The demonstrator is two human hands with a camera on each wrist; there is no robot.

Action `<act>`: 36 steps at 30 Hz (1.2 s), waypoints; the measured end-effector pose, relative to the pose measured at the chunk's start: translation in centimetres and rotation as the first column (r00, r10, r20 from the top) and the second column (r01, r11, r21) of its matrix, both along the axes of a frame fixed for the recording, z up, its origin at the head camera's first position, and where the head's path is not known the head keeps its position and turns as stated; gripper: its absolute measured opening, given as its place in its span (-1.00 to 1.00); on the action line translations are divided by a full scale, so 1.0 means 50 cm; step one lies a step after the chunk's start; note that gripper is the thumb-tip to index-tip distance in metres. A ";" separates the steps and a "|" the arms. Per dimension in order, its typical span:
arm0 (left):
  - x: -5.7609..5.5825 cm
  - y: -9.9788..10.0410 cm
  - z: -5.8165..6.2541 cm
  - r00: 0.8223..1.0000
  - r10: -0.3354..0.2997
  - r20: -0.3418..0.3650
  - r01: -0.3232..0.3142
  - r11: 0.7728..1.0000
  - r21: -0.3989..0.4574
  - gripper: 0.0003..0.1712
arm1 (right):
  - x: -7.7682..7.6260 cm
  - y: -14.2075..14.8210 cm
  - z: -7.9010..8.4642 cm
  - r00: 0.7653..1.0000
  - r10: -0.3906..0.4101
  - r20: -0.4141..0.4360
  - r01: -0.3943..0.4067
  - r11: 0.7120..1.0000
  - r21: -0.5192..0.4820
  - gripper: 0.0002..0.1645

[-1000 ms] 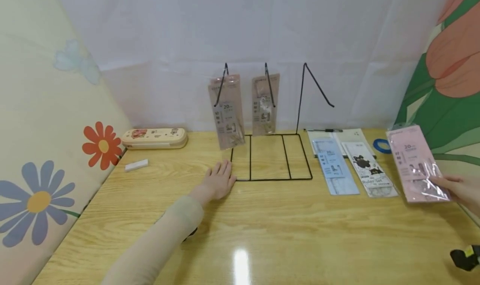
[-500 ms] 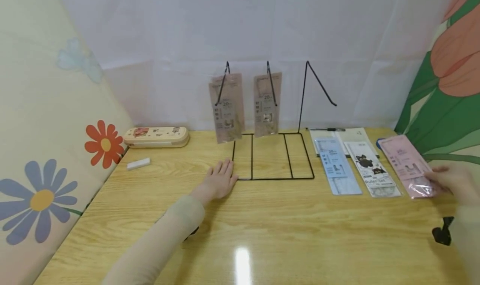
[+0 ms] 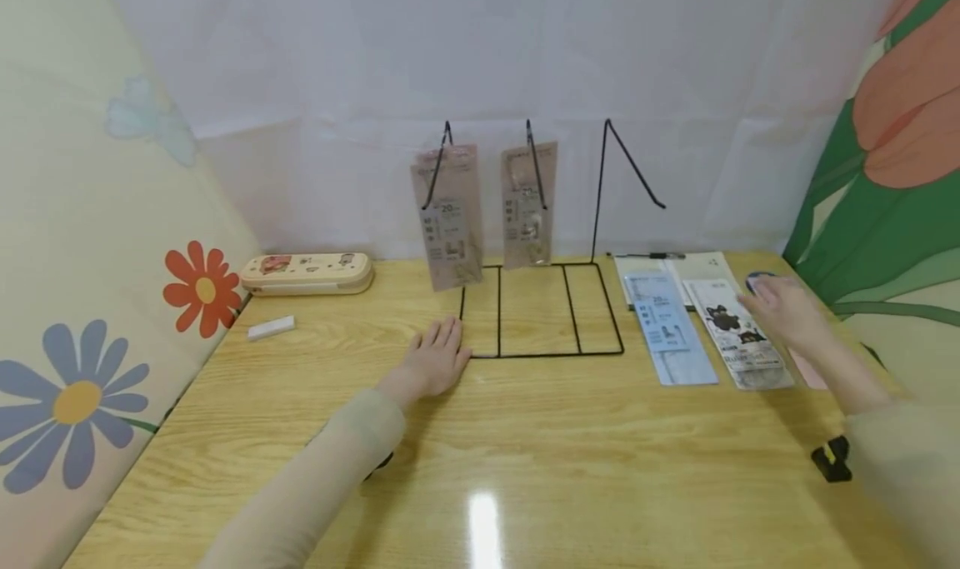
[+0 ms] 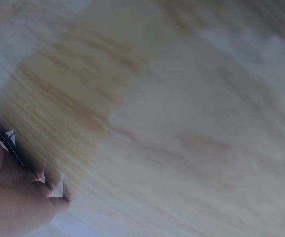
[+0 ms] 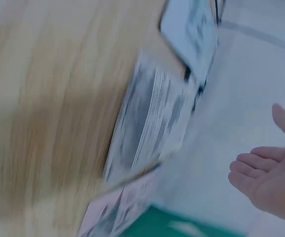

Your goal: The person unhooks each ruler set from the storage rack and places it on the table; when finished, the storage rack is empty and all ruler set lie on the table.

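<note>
My left hand (image 3: 429, 361) rests on the table, its fingers at the left side of a black wire rack (image 3: 540, 356). Pink ruler-set packs (image 3: 453, 244) hang from the rack's left hook, and another pink pack (image 3: 528, 229) hangs from the middle hook. The right hook (image 3: 633, 165) bears nothing. My right hand (image 3: 795, 317) is over the right end of a row of packs, holding nothing; in the right wrist view its fingers are extended. Beneath it lies a pink pack (image 3: 810, 371), mostly hidden. Beside that lie a white cat-print ruler set (image 3: 738, 336) and a blue pack (image 3: 667, 327).
Behind the packs are a pale notebook (image 3: 708, 267) and a black pen (image 3: 656, 256). A blue ring (image 3: 756, 279) is partly covered by my right hand. A cream pencil case (image 3: 307, 276) and a white eraser (image 3: 272, 328) are on the left.
My right hand has laid the pink pack on the table at the row's right end, let go of it and moved left and back above it. The left hand stays in place.
</note>
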State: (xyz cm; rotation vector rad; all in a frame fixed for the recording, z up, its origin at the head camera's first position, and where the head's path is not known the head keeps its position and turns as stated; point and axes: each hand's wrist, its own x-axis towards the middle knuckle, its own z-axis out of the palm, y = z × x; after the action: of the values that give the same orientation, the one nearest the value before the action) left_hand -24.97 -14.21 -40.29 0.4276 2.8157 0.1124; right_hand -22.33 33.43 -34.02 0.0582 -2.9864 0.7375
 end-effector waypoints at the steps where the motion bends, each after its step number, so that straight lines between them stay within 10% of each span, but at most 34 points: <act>1: 0.000 0.000 -0.001 1.000 0.000 0.000 0.000 1.000 -0.001 -0.28 | -0.002 -0.025 -0.003 0.999 0.049 0.001 -0.049 0.999 0.021 -0.11; 15: -0.003 -0.006 -0.003 1.000 0.004 -0.010 -0.004 1.000 0.009 -0.28 | -0.026 -0.249 -0.094 0.926 0.376 -0.016 -0.369 0.915 0.166 -0.27; 36: -0.006 -0.004 -0.006 1.000 0.007 0.003 -0.007 1.000 0.018 -0.28 | -0.054 -0.295 -0.143 0.923 0.309 0.229 -0.357 0.909 0.214 -0.21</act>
State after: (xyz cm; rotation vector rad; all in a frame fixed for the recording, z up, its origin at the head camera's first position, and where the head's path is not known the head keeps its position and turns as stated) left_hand -25.28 -14.42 -40.60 0.4208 2.8155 0.1401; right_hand -25.03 18.69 -41.17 0.5582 -3.2803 0.3953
